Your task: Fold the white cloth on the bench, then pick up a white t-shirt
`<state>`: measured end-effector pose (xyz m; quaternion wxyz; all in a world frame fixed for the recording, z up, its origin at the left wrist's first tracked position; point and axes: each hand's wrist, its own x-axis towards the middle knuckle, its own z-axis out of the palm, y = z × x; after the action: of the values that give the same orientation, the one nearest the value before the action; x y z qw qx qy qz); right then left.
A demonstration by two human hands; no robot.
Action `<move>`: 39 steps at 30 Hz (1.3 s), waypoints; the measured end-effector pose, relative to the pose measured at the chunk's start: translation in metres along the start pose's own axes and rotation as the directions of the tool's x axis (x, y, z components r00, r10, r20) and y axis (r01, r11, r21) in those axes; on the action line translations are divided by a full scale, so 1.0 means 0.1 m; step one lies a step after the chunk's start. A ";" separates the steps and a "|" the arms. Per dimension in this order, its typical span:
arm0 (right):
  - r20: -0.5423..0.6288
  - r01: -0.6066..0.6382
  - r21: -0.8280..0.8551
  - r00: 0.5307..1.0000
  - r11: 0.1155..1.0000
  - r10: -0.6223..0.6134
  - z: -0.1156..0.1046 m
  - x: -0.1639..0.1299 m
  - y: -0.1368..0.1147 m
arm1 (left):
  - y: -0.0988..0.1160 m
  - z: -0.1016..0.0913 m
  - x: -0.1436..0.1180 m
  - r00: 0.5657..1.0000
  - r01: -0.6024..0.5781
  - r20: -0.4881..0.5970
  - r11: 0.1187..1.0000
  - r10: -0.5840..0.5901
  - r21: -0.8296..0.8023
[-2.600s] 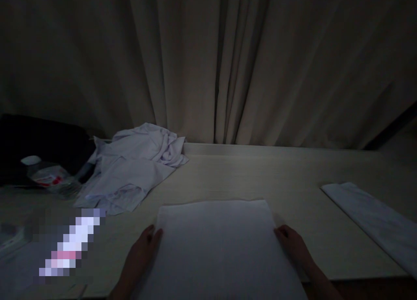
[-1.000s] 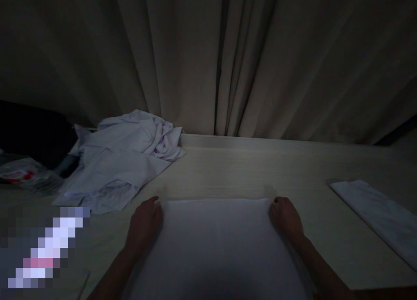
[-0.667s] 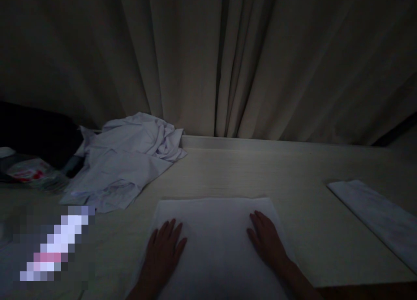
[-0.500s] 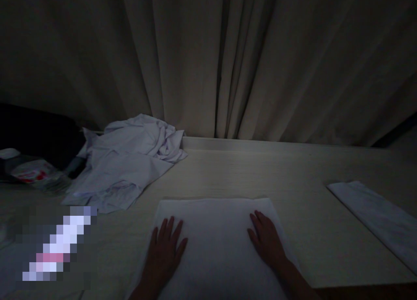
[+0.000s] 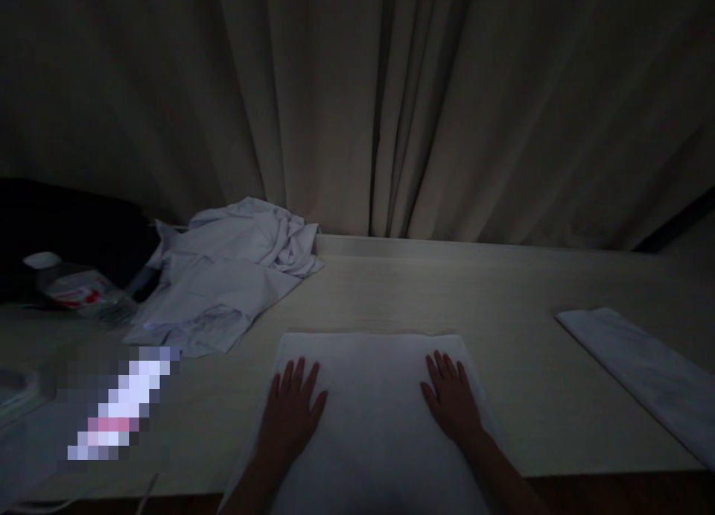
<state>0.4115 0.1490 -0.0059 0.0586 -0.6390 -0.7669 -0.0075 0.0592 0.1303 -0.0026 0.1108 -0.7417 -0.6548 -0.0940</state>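
A white cloth (image 5: 374, 411) lies spread flat on the table in front of me, its lower end running out of the picture. My left hand (image 5: 290, 411) rests palm down on its left side, fingers spread. On the right side of the cloth lies my right hand (image 5: 451, 399), also palm down with the fingers apart. Neither hand grips anything. The cloth looks smooth between the hands, with its far edge almost straight. In the dim light I cannot tell how many layers it has.
A crumpled white cloth (image 5: 223, 276) lies at the back left, beside a clear plastic bottle (image 5: 83, 288) and a dark object (image 5: 72, 224). A folded white cloth (image 5: 642, 373) is at the right. Curtains (image 5: 329, 105) hang behind the table (image 5: 402, 291). A blurred-out patch (image 5: 123, 403) covers something at the left.
The view has shifted slightly, showing more of the table's front edge. My right hand's fingers are spread wider. Both hands stay flat on the cloth.
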 end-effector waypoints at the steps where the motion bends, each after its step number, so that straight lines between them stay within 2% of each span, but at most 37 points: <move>1: 0.007 -0.002 -0.002 1.000 1.000 0.002 0.00 0.00 0.00 | 0.01 0.00 0.00 1.000 0.008 -0.011 1.000 -0.008 0.007; 15: 0.067 0.002 0.026 0.998 1.000 -0.004 -0.04 0.01 -0.02 | 0.05 -0.11 0.00 0.998 0.038 0.048 0.999 -0.037 -0.013; 22: 0.086 -0.011 0.016 0.996 1.000 0.009 -0.03 0.02 -0.03 | 0.05 -0.09 0.01 0.997 0.052 0.062 0.999 -0.052 -0.002; 39: 0.053 -0.026 0.008 0.998 1.000 0.026 0.00 0.02 -0.04 | 0.05 -0.10 0.01 0.998 0.048 0.048 0.999 -0.048 -0.018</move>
<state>0.4070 0.1502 -0.0050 0.0412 -0.6487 -0.7598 0.0132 0.0646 0.1273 0.0070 0.0855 -0.7289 -0.6740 -0.0851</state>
